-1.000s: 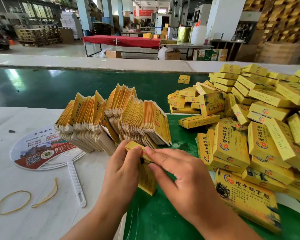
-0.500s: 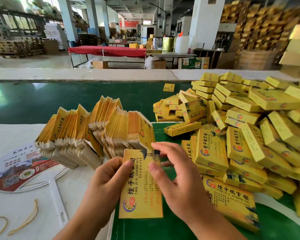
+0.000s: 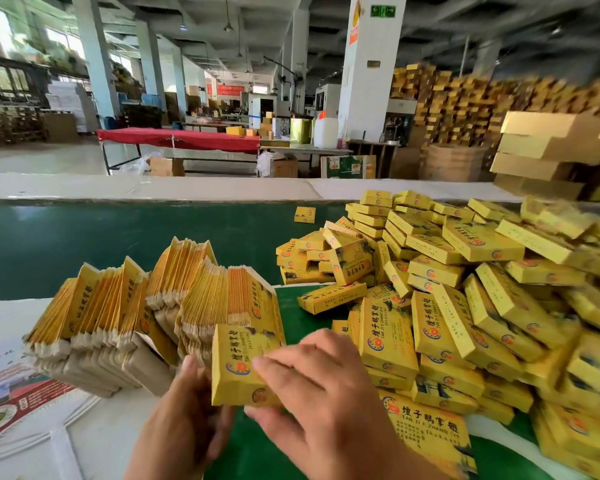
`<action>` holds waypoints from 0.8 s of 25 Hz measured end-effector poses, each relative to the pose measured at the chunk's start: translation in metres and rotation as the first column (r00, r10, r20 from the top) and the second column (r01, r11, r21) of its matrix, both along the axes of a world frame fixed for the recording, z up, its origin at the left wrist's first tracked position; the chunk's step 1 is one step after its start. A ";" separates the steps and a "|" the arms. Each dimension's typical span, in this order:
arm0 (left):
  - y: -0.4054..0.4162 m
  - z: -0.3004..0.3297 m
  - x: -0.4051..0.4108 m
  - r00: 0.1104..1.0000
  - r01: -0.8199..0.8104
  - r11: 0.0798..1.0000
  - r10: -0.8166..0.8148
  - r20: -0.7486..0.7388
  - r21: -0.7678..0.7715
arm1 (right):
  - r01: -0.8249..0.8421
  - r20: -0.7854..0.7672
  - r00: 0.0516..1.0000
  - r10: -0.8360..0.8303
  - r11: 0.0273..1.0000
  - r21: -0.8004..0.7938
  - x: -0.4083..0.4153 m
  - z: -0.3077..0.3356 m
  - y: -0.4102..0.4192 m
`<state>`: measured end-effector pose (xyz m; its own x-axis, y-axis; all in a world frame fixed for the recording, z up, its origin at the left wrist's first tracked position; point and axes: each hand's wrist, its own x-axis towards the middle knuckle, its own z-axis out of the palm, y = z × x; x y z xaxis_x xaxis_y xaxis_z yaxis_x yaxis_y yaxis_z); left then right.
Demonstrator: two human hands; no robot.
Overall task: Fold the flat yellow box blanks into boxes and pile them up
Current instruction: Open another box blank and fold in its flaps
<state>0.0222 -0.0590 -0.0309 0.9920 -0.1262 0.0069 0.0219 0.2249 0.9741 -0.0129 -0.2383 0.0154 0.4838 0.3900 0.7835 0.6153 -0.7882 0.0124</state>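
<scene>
Box (image 3: 238, 367), now squared up, sits pinched between left hand (image 3: 187, 420) and right hand (image 3: 323, 393) grips.

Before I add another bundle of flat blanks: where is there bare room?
The dark green belt behind the fanned flat yellow blanks lies bare, as far as the lone small yellow box. A narrow green strip separates the blanks from the heap of folded yellow boxes, which crowds the right.

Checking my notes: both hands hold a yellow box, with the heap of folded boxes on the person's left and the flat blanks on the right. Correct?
Sides are swapped. The head view shows the heap of folded boxes on the right, flat blanks on the left; both hands hold the yellow box.
</scene>
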 end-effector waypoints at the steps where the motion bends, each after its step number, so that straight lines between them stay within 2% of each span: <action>1: -0.003 -0.001 0.000 0.998 0.006 0.999 -0.009 -0.056 -0.051 | 0.013 -0.021 1.000 -0.012 0.997 0.072 0.005 0.013 -0.005; 2: -0.005 -0.006 0.003 0.999 0.003 0.997 -0.007 -0.046 -0.074 | 0.043 -0.058 0.998 -0.034 0.987 0.155 0.013 0.029 -0.012; 3: -0.009 -0.009 0.004 1.000 -0.022 0.999 0.022 -0.008 -0.028 | 0.091 -0.100 0.992 -0.070 0.971 0.223 0.025 0.047 -0.021; 5: -0.012 -0.013 0.005 0.993 -0.026 0.996 0.017 0.115 0.082 | 0.247 -0.134 0.967 -0.219 0.935 0.253 0.056 0.081 -0.045; 8: -0.011 -0.015 0.007 0.967 -0.007 0.965 -0.060 0.248 0.261 | 0.573 -0.158 0.814 -0.559 0.818 0.056 0.111 0.102 -0.081; 11: -0.011 -0.020 0.011 0.935 -0.109 0.891 -0.058 0.350 0.440 | 0.746 -0.152 0.634 -0.758 0.652 -0.140 0.144 0.091 -0.103; 13: -0.013 -0.023 0.013 0.921 -0.168 0.859 -0.039 0.389 0.484 | 0.779 -0.174 0.569 -0.804 0.594 -0.199 0.153 0.075 -0.108; 17: -0.015 -0.029 0.017 0.926 -0.157 0.857 -0.045 0.375 0.491 | 0.769 -0.259 0.485 -0.835 0.548 -0.330 0.159 0.049 -0.102; 20: -0.014 -0.029 0.016 0.923 -0.163 0.844 -0.052 0.381 0.511 | 0.727 -0.333 0.343 -0.878 0.473 -0.498 0.163 0.048 -0.095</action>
